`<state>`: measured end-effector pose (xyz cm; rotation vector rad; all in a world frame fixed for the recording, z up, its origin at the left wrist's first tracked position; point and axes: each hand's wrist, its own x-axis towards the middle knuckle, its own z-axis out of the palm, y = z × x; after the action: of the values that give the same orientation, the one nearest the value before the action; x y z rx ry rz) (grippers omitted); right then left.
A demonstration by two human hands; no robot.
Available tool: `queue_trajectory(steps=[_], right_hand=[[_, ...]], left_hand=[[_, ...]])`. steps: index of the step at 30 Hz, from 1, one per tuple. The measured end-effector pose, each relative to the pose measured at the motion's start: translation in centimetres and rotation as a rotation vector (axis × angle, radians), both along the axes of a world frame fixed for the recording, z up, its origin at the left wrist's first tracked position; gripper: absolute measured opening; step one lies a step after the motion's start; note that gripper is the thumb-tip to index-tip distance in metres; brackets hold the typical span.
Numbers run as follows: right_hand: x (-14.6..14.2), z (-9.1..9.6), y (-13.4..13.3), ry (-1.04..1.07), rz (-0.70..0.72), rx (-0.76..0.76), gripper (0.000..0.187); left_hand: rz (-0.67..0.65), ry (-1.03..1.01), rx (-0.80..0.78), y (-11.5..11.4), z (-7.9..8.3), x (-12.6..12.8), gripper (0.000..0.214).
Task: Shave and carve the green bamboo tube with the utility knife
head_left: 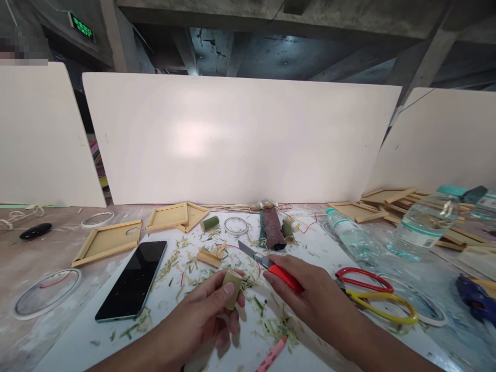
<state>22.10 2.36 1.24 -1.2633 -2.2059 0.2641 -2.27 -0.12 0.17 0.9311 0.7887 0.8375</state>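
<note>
My left hand [207, 312] is closed round a short piece of pale bamboo tube [231, 289], thumb on its side, just above the white sheet [321, 248]. My right hand [310, 299] grips a red utility knife [271, 267] with its blade out, the tip pointing up and left, a little beyond the bamboo piece. Green and pale bamboo shavings [182, 266] lie scattered over the sheet around both hands.
A black phone [134, 279] lies left of my hands. Red and yellow scissors [372, 294] lie to the right, near two plastic water bottles [351, 235]. Wooden trays [106, 242], tape rings [46, 292], a green bamboo piece [210, 223], a pink crayon [271, 355] and white partition boards [240, 139] surround the spot.
</note>
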Motion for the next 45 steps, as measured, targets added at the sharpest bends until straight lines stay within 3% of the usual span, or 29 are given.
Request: queue_trajectory(steps=[14, 27, 32, 37, 45], right_hand=[[-0.3, 0.2, -0.9, -0.017, 0.267, -0.026, 0.029], [-0.6, -0.5, -1.7, -0.191, 0.382, 0.022, 0.029], [-0.8, -0.9, -1.9, -0.282, 0.337, 0.105, 0.024], [-1.4, -0.9, -2.3, -0.289, 0.249, 0.168, 0.031], [-1.8, -1.2, -2.2, -0.188, 0.071, 0.091, 0.028]], left_hand=[[-0.062, 0.18, 0.059, -0.6, 0.9, -0.4, 0.041], [-0.106, 0.21, 0.107, -0.7, 0.6, -0.3, 0.057], [-0.059, 0.248, 0.172, -0.9, 0.6, 0.1, 0.049], [-0.004, 0.371, 0.129, -1.0, 0.6, 0.4, 0.052], [0.136, 0.472, 0.103, -1.0, 0.1, 1.2, 0.057]])
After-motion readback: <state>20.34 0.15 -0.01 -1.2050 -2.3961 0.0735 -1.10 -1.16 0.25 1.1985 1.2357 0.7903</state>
